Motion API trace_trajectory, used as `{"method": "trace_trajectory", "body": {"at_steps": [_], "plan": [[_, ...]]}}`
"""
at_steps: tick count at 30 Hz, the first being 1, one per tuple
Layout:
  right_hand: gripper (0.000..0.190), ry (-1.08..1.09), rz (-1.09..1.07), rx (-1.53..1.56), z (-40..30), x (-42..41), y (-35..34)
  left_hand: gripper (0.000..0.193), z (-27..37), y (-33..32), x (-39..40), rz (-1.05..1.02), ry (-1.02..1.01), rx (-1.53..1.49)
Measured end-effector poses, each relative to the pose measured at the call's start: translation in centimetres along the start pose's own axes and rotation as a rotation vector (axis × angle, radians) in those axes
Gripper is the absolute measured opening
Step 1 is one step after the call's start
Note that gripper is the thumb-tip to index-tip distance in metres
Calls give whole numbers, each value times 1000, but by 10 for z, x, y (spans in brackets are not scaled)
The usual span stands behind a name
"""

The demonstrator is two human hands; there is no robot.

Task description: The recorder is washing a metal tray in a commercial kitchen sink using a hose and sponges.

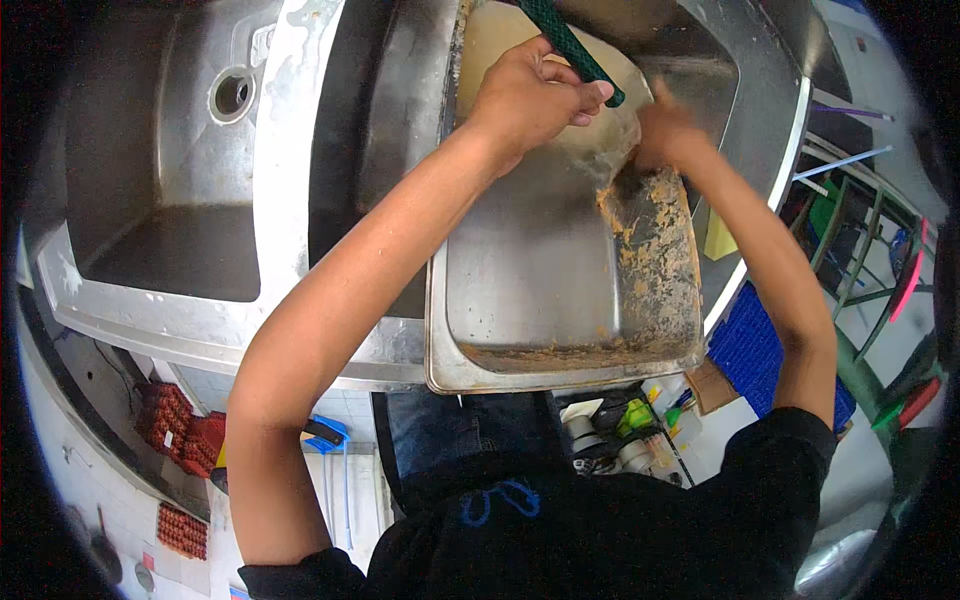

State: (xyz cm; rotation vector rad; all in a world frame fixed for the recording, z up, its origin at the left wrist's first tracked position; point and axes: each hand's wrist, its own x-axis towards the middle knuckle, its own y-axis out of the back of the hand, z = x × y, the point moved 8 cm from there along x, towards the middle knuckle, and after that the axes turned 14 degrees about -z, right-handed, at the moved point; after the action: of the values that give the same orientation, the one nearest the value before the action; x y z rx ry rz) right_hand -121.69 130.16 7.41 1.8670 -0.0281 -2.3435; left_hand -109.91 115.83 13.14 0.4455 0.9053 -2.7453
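Observation:
A deep rectangular steel pan (pixel 525 262) rests over the right sink basin, its near rim across the sink's front edge. Cloudy water (pixel 555 135) lies at its far end. Brown-orange residue (pixel 649 262) cakes the pan's right wall and runs along its near edge. Pinched in my left hand (pixel 536 97) is the end of a dark green hose (pixel 574 52), above the water. My right hand (pixel 667 131) is motion-blurred at the pan's right wall, beside the residue. Whether it holds anything there is not visible.
To the left is a second sink basin (pixel 202 240) with a round drain (pixel 232 95). A yellow object (pixel 718 236) sits by the right rim. Red egg trays (pixel 172 427), a blue mat (pixel 750 352) and a green metal frame (pixel 855 247) are lower down around me.

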Motion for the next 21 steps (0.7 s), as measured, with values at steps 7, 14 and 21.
{"method": "trace_trajectory", "body": {"at_steps": [7,14,21], "plan": [[19,-202,125,74,33,7,3,34,0,-1,2,16,20,31],[23,-291,276,77,50,13,-2,32,13,7,35,84,53,167],[33,-234,290,27,46,20,-19,28,16,-6,52,3,28,-76]]}}
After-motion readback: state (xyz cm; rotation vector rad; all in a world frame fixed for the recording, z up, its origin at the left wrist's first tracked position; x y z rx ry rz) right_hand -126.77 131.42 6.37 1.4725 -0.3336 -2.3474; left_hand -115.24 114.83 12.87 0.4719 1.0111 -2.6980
